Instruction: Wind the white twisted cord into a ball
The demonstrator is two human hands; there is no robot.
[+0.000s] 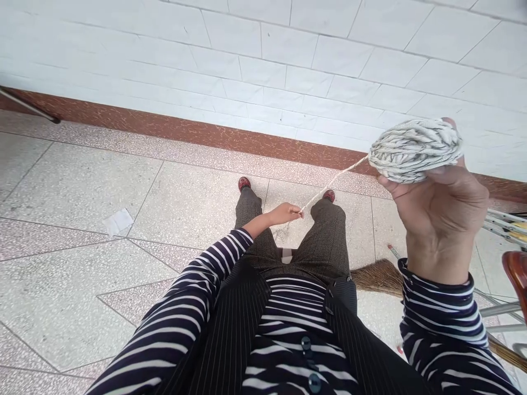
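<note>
My right hand [447,206] is raised at the right, its fingers closed around a wound ball of whitish cord [415,149] with dark flecks. From the ball's left end a single strand of cord [335,178] slants down to my left hand [285,213]. That hand is lower, in front of my legs, with thumb and fingers pinched on the strand. The strand between the two hands looks nearly straight. Part of the ball's right side is hidden by my fingers.
A straw broom [379,276] lies on the speckled floor by my right leg. A white paper [118,221] lies at the left. White metal bars [504,227] and a brown wooden chair part [516,280] stand at the right edge. A tiled wall [288,71] rises ahead.
</note>
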